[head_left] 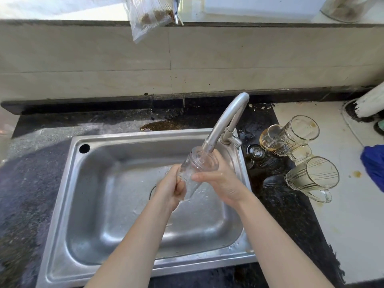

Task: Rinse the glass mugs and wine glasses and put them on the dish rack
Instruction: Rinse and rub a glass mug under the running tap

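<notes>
Over the steel sink, a clear glass mug tilts with its mouth right under the faucet spout, and water runs into it. My left hand grips its lower part with curled fingers. My right hand wraps the mug's right side, fingers lying across the glass. To the right of the sink, dirty glassware waits: a wine glass stained brown, a tall mug behind it, and another mug lying on its side. No dish rack is in view.
A small clear glass piece stands on the wet black counter beside the faucet base. A blue cloth lies at the right edge near a white pipe. Brown liquid has pooled behind the sink. A plastic bag hangs over the ledge.
</notes>
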### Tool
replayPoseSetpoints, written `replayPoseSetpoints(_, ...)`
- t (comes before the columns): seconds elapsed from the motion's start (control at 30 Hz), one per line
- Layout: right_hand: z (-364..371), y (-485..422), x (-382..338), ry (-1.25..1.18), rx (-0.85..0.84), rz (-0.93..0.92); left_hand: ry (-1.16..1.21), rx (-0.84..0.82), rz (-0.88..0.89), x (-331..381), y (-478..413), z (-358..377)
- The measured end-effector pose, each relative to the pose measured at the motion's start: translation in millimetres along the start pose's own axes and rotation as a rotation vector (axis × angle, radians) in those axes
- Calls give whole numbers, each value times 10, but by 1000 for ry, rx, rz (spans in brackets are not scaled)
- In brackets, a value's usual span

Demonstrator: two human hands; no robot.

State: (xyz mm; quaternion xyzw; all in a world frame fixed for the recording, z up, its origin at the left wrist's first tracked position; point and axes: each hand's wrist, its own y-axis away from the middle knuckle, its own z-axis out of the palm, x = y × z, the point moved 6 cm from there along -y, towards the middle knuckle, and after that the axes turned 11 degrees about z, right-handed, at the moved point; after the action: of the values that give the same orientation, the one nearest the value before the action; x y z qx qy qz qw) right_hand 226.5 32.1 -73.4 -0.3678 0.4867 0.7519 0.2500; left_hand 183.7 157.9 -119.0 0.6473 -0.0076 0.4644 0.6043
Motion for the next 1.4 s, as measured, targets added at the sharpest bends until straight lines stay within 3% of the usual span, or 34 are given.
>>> replayPoseSetpoints(0.23,-3,146,-31,225,257,121,-189,213,378,341,48,-66)
replayPoseSetpoints(0.37,-72,188,-42,174,381,110,-251,147,444,347,109,14)
replayPoseSetpoints(0.43,-143,217,-67,178,381,72,-313,42,426,346,105,84)
replayPoseSetpoints(0.5,-188,236,-97,281,353,29,-326,-78,287,310,80,141)
replayPoseSetpoints(0.6,-147,283,-212,594,319,-99,-443,-193,125,262,81,181)
replayPoseSetpoints(0.7,26,313,-340,924,255,-229,-613,-134,116,273,32,170)
replayPoseSetpoints(0.77,116,323,-381,994,254,-290,-613,-16,140,287,-14,128)
replayPoseSetpoints(0.93,101,266,-371,761,429,-298,-418,180,304,338,-76,60)
replayPoseSetpoints(1.0,80,211,-311,653,463,-199,-448,215,446,389,-72,45)
replayPoseSetpoints(1.1,-9,140,-180,298,455,75,-480,204,645,446,15,46)
replayPoseSetpoints(1.17,-34,121,-59,70,384,320,-434,172,697,449,32,49)
replayPoseSetpoints(1.23,-75,100,14,-11,357,416,-424,87,719,449,23,101)
replayPoseSetpoints(1.4,-258,80,-6,14,544,268,-644,-178,633,389,99,247)
